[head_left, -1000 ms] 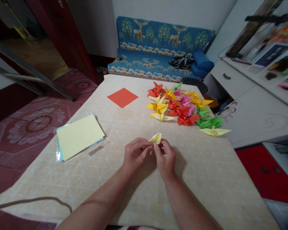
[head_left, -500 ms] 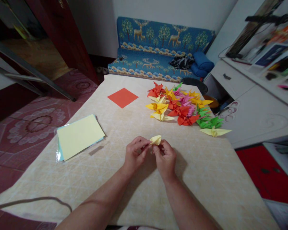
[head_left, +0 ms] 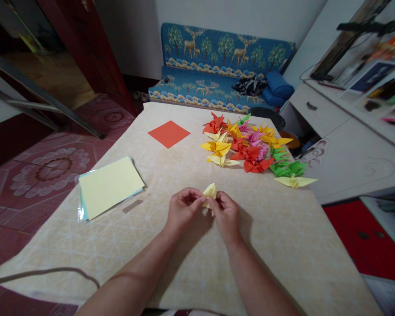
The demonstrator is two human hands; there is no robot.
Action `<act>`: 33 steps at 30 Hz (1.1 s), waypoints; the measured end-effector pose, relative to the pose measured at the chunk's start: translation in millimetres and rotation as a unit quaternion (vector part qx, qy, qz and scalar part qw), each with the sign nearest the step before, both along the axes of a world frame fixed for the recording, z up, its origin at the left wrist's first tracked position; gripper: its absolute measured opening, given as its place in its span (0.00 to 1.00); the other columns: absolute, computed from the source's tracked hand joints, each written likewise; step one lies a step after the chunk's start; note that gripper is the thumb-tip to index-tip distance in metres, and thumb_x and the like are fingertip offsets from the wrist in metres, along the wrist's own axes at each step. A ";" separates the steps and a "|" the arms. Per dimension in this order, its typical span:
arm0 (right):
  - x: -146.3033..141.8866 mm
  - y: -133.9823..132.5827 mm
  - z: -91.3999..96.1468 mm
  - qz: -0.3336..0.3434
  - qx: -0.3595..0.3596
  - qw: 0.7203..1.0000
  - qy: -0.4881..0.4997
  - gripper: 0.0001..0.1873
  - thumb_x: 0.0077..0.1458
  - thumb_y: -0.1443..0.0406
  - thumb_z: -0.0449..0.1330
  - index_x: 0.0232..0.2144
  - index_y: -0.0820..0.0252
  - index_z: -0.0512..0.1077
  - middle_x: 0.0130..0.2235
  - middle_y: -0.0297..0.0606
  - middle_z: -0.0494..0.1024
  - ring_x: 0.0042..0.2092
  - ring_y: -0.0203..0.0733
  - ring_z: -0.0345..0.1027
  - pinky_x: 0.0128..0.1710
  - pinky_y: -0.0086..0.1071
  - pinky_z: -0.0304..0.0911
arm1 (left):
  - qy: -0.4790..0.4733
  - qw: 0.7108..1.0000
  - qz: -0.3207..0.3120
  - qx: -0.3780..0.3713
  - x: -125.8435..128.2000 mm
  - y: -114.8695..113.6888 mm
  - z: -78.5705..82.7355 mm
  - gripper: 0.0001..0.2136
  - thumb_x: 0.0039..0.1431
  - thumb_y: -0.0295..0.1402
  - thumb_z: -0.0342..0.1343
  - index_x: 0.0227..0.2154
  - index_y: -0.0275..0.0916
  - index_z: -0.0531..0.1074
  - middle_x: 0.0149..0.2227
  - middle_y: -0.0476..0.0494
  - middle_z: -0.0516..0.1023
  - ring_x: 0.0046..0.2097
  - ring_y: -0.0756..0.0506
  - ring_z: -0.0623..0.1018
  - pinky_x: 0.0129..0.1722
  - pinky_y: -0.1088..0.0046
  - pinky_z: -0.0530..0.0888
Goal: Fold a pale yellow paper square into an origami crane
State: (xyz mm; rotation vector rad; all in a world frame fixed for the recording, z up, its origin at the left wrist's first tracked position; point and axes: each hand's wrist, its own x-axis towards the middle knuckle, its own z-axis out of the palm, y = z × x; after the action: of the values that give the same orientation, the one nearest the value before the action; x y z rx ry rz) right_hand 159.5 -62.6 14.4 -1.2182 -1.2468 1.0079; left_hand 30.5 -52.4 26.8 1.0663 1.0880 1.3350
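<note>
Between my two hands is a small folded piece of pale yellow paper (head_left: 210, 192), its pointed top standing up above the fingertips. My left hand (head_left: 184, 209) pinches its left side with thumb and fingers. On the right side, my right hand (head_left: 228, 213) grips it the same way, thumb in front. Its lower part is partly hidden by the fingers. Beyond the hands, to the right, lies a cluster of folded paper cranes (head_left: 246, 151) in red, orange, pink, green and yellow. One pale yellow crane (head_left: 295, 181) sits at the cluster's near right end.
A flat red paper square (head_left: 169, 134) lies toward the table's far left. A stack of pale yellow sheets (head_left: 111, 188) on a clear wrapper is at the left edge. A cord (head_left: 52, 274) crosses the near left corner of the cloth-covered table (head_left: 171, 175). A blue sofa (head_left: 213, 87) stands behind.
The folded yellow paper has turned more upright and shifted slightly left. Both hands have moved a little left, and the left fingers have changed their hold.
</note>
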 end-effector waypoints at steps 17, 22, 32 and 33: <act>1.3 3.9 -2.2 -0.036 -0.025 0.998 -0.038 0.11 0.52 0.58 0.58 0.30 0.60 0.70 0.26 0.33 0.74 0.28 0.36 0.67 0.26 0.26 0.62 | 0.149 0.987 -0.057 -0.016 -2.5 3.7 -6.0 0.13 0.53 0.38 0.56 0.23 0.32 0.74 0.21 0.47 0.72 0.24 0.52 0.68 0.23 0.79 0.62; 10.8 19.2 -8.6 -0.071 0.002 0.986 -0.150 0.11 0.53 0.57 0.56 0.28 0.57 0.70 0.26 0.33 0.75 0.28 0.37 0.68 0.28 0.26 0.63 | 0.232 0.968 -0.024 0.087 0.4 4.0 -12.5 0.09 0.51 0.29 0.57 0.37 0.35 0.74 0.30 0.45 0.74 0.29 0.50 0.72 0.29 0.76 0.69; 40.2 27.3 -5.8 -0.157 -0.020 0.873 -0.461 0.11 0.55 0.59 0.54 0.28 0.56 0.72 0.23 0.34 0.75 0.24 0.37 0.65 0.24 0.27 0.51 | 0.474 0.826 -0.140 0.270 12.8 -4.6 -9.7 0.14 0.56 0.29 0.53 0.46 0.41 0.72 0.46 0.40 0.74 0.49 0.42 0.72 0.48 0.63 0.67; 40.3 26.3 -3.8 -0.158 -0.033 0.852 -0.498 0.10 0.55 0.59 0.54 0.28 0.56 0.72 0.23 0.34 0.75 0.24 0.37 0.65 0.24 0.28 0.49 | 0.500 0.809 -0.139 0.275 14.0 -6.7 -10.2 0.15 0.57 0.30 0.53 0.48 0.42 0.71 0.48 0.41 0.74 0.51 0.41 0.71 0.48 0.62 0.67</act>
State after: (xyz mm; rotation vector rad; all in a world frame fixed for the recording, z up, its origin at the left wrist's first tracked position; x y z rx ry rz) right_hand 199.8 -36.2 10.6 -2.0380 -1.6861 0.1042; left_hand 44.5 -59.1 16.6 2.4341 1.1961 0.8059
